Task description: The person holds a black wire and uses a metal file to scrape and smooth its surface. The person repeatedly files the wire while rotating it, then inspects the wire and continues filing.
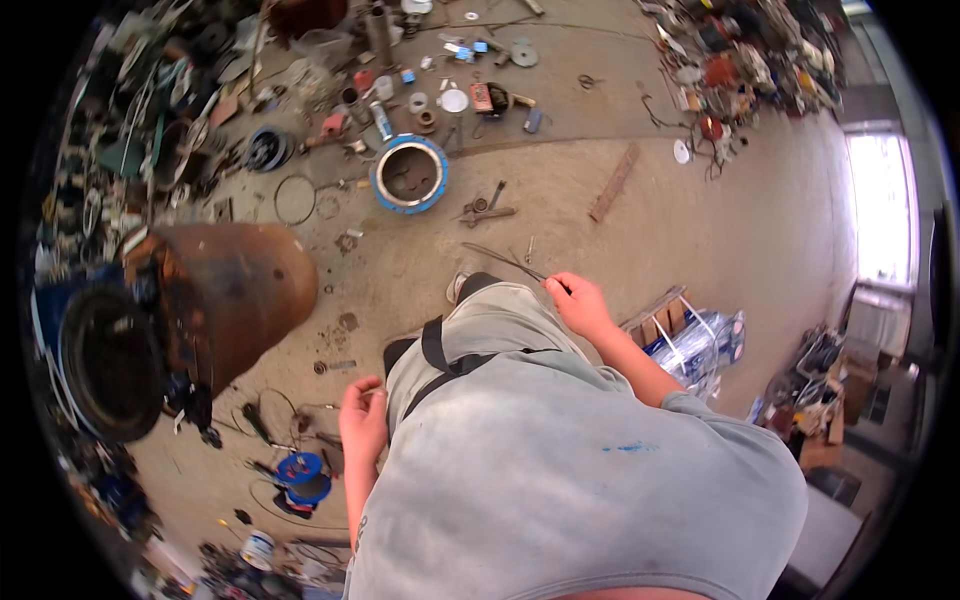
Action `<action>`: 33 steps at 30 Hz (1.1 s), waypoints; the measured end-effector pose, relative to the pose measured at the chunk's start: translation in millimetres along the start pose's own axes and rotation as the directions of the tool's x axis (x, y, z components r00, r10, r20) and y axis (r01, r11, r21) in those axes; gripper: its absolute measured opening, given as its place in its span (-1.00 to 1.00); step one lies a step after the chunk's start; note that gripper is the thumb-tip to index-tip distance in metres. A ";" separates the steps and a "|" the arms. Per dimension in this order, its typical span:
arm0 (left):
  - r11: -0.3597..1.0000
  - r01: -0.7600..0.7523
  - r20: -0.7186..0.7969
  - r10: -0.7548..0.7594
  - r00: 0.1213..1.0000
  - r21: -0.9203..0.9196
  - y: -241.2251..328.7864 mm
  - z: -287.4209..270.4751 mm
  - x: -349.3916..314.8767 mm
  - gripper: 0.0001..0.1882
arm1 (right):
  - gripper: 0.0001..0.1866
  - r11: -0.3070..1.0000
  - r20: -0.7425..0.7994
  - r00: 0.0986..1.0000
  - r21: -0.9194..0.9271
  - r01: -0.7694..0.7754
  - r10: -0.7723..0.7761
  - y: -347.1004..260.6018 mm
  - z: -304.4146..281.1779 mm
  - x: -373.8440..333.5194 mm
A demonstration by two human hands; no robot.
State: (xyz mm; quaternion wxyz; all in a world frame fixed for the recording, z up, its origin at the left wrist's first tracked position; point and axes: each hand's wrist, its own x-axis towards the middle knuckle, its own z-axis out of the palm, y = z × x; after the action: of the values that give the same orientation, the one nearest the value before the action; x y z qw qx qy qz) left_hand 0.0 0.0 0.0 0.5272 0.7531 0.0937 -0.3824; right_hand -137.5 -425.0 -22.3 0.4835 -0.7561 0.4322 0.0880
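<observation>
My right hand is closed round one end of a thin, dark, long tool. Its two slender prongs or wires spread slightly toward the far left; the exact kind cannot be made out. My left hand hangs beside my left hip, fingers loosely curled and slightly apart, with nothing visible in it. Ahead on the floor lies a blue-rimmed round metal ring or flanged pipe piece. Between it and me rest a few dark metal hand tools.
A large rusty cylinder stands at the left, near a blue cable reel. A rusty flat bar lies ahead right. Plastic-wrapped goods on a wooden pallet are at my right. Scrap heaps line the edges.
</observation>
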 end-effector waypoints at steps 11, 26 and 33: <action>0.831 -0.080 0.219 -0.051 0.974 0.551 166.4 239.7 205.3 -0.80 | -0.72 0.741 -0.277 0.885 0.663 -0.107 0.375 131.4 -255.4 95.2; 0.872 -0.389 0.857 -0.063 0.512 0.296 444.9 895.5 335.1 -0.77 | -0.75 0.512 -0.317 0.824 0.858 0.038 0.469 156.0 -630.6 252.5; 0.989 -0.147 0.977 0.031 0.213 0.001 535.6 1168.2 262.9 -0.74 | -0.77 0.524 -0.359 0.885 0.836 0.164 0.295 176.4 -799.8 359.9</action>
State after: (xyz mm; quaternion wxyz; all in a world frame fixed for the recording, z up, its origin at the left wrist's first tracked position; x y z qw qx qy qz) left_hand -84.5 -1308.6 32.2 0.4551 0.3763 -0.3172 -0.7421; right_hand -275.8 -1303.3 77.2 0.6684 -0.4042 0.5497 -0.2962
